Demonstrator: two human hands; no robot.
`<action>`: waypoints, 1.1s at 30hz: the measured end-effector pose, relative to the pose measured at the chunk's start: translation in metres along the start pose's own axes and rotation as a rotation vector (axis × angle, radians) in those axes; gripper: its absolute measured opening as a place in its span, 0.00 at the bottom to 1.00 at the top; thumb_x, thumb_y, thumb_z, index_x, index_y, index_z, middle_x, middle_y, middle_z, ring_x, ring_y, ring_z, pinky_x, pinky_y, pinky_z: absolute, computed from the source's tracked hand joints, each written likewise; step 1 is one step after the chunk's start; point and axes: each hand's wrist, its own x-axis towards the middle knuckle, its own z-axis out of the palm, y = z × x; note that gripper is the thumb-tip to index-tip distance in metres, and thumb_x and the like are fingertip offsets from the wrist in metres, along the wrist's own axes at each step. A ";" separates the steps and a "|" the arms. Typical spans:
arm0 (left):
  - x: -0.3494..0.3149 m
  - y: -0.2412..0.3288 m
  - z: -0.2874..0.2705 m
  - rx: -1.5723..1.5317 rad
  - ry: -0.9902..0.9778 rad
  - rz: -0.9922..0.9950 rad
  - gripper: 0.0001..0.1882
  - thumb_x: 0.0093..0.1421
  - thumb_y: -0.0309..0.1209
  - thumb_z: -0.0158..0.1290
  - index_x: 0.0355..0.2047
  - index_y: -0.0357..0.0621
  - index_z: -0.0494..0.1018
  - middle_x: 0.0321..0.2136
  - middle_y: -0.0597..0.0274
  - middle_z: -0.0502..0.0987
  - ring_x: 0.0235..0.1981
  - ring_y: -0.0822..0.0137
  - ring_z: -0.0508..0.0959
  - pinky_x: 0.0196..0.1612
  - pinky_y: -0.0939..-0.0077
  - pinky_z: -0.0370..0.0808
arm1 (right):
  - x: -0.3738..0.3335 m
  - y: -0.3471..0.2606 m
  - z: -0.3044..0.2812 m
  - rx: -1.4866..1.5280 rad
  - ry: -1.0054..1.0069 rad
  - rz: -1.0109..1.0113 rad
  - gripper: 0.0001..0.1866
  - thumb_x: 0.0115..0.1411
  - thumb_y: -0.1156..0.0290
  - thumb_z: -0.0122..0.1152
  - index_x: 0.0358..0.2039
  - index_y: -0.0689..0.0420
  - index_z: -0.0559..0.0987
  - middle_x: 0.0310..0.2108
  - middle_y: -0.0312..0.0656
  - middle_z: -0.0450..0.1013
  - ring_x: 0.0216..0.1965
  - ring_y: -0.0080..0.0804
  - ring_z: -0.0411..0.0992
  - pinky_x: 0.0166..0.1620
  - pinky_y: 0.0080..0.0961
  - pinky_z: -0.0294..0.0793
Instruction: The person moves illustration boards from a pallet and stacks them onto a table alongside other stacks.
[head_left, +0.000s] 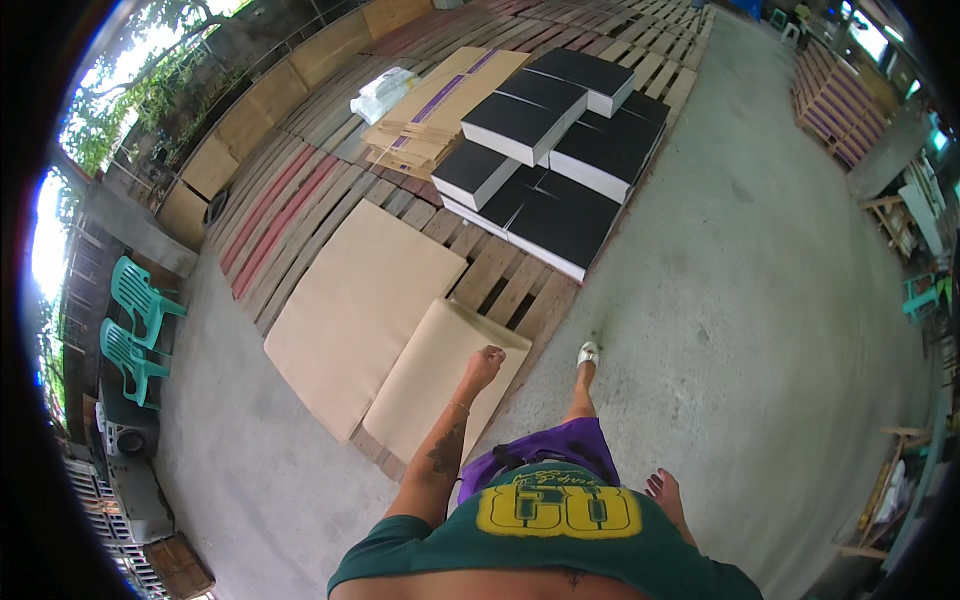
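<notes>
My left hand [484, 366] is closed, its fingers curled with nothing visible in them. In the picture it lies over the far end of a smaller stack of brown paper sheets [425, 378]; whether it touches the paper I cannot tell. Beside that stack, to the left, a larger flat stack of brown sheets [365, 290] rests on the wooden pallets [515, 290]. My right hand [663, 490] hangs low by my right side over the concrete floor, holding nothing, with its fingers apart.
Black-topped stacks with white sides [560, 210] stand on the pallets ahead. Flattened cardboard [450, 95] and a white plastic-wrapped bundle [382, 95] lie behind them. Green plastic chairs [140, 305] stand at the left. Concrete floor [740, 290] runs along the right.
</notes>
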 end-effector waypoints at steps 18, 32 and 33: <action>0.386 0.137 -0.178 -0.045 0.116 -0.293 0.34 0.58 0.55 0.54 0.52 0.37 0.73 0.44 0.49 0.78 0.45 0.59 0.78 0.46 0.65 0.73 | 0.224 -0.515 0.564 -0.171 -0.494 -0.136 0.16 0.64 0.54 0.55 0.47 0.47 0.74 0.41 0.35 0.75 0.40 0.30 0.73 0.43 0.36 0.68; 0.971 0.120 -0.228 -0.238 0.159 0.020 0.41 0.58 0.60 0.53 0.54 0.31 0.69 0.47 0.49 0.76 0.48 0.59 0.74 0.52 0.66 0.69 | 0.404 -0.538 0.997 -0.025 -0.283 0.030 0.46 0.58 0.30 0.46 0.69 0.44 0.55 0.70 0.47 0.47 0.72 0.42 0.39 0.67 0.61 0.34; 0.994 0.113 -0.232 -0.278 0.176 -0.007 0.41 0.58 0.59 0.54 0.55 0.32 0.68 0.48 0.49 0.75 0.49 0.59 0.74 0.52 0.67 0.69 | 0.412 -0.540 1.023 -0.024 -0.265 0.039 0.44 0.59 0.31 0.45 0.68 0.45 0.56 0.70 0.47 0.48 0.72 0.41 0.40 0.68 0.58 0.34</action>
